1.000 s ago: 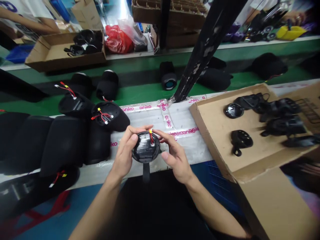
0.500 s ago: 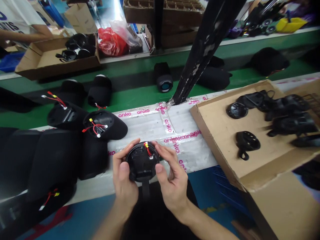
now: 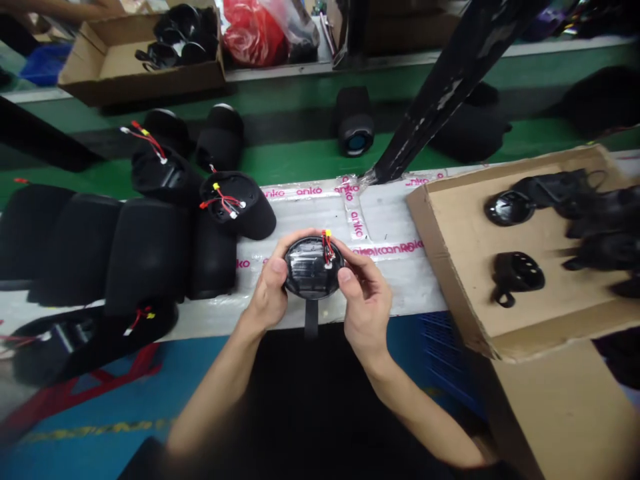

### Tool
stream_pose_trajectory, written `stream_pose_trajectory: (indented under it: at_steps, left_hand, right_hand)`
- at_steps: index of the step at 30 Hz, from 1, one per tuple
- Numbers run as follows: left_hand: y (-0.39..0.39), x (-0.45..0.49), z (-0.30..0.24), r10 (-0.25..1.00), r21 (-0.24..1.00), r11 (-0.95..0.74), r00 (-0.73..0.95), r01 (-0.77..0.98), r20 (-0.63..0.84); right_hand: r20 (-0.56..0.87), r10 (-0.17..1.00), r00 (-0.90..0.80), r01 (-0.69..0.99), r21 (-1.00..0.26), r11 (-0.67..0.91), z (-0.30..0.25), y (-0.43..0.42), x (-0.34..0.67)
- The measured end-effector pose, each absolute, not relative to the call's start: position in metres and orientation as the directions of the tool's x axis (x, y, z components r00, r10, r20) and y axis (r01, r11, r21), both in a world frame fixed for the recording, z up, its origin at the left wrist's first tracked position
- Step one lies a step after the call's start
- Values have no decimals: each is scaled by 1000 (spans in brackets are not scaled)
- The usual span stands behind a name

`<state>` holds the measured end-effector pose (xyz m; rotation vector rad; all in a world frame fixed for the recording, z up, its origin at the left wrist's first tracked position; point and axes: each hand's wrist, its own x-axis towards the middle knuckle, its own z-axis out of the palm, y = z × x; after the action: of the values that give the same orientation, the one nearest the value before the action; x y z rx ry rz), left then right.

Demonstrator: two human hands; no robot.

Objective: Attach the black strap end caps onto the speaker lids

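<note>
A round black speaker end cap (image 3: 311, 268) with red wires and a yellow tag is held over the near edge of the taped white bench (image 3: 385, 227). My left hand (image 3: 270, 290) grips its left rim, thumb on the face. My right hand (image 3: 364, 297) grips the right rim, fingers curled beside the wires. A black strap hangs down from the cap.
Black speaker bodies (image 3: 145, 247) with red wires lie in a row at the left. A cardboard tray (image 3: 460, 267) at the right holds black end caps (image 3: 517, 273). A dark slanted post (image 3: 450, 87) rises behind. More speakers (image 3: 355, 123) lie on the green belt. Another cardboard box (image 3: 105, 63) sits far left.
Both hands shifted up and slightly right with the cap, and its shiny face now tilts toward me. The camera view dipped lower.
</note>
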<state>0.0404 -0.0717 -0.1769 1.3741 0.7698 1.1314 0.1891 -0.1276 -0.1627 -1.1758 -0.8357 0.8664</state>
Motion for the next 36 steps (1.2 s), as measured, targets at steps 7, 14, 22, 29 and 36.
stream_pose_trajectory:
  at_steps: [7, 14, 22, 29, 36]
  left_hand:
    - [-50, -11, -169, 765, 950, -300, 616, 86, 186]
    - [-53, -10, -153, 723, 881, -456, 630, 128, 283]
    - [-105, 42, -166, 966, 980, -174, 176, -101, 189]
    - [-112, 43, -176, 922, 947, -317, 221, -43, 319]
    - [-114, 56, -191, 933, 894, -359, -111, -267, 342]
  right_hand:
    - [82, 915, 395, -99, -986, 132, -164, -129, 194]
    - [82, 916, 393, 94, -994, 49, -155, -138, 195]
    - [223, 875, 429, 215, -966, 141, -166, -164, 184]
    - [241, 888, 392, 257, -955, 146, -182, -181, 185]
    - [77, 879, 470, 99, -995, 34, -188, -184, 181]
